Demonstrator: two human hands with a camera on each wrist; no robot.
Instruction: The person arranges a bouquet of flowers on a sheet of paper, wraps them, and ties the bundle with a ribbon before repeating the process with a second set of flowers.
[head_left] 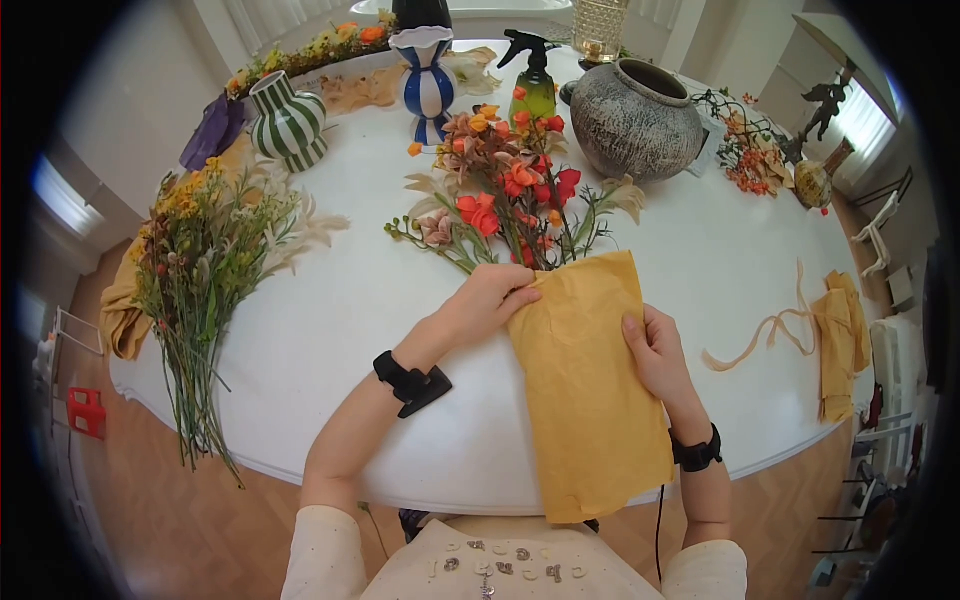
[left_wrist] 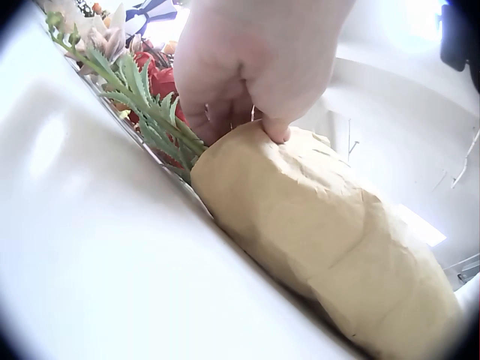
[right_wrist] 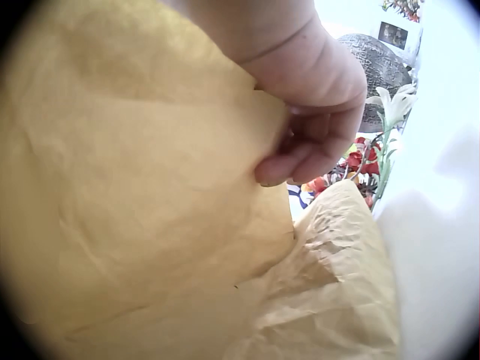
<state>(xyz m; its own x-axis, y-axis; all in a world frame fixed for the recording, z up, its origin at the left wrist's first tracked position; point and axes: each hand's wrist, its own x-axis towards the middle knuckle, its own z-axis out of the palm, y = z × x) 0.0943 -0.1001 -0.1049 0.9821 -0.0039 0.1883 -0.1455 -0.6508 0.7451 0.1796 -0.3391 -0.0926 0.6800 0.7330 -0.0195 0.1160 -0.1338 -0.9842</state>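
Note:
A sheet of yellow-brown wrapping paper (head_left: pixel 592 400) is folded around the stems of a bouquet of orange and red flowers (head_left: pixel 520 180). The blooms stick out of its top end, and the stems inside are hidden. My left hand (head_left: pixel 490 302) pinches the paper's upper left edge, right where the flowers come out. In the left wrist view, the thumb lies on the paper's rim (left_wrist: pixel 300 169) beside green leaves (left_wrist: pixel 142 97). On the other side my right hand (head_left: pixel 660 362) holds the right edge, and the right wrist view shows a paper flap (right_wrist: pixel 142 180) between thumb and fingers.
A bundle of yellow flowers (head_left: pixel 205 270) lies at the left of the white table (head_left: pixel 420 440). Behind stand a green-striped vase (head_left: pixel 288 125), a blue-striped vase (head_left: pixel 428 90), a spray bottle (head_left: pixel 535 85) and a grey pot (head_left: pixel 635 125). Ribbon (head_left: pixel 750 350) and folded paper (head_left: pixel 840 340) lie right.

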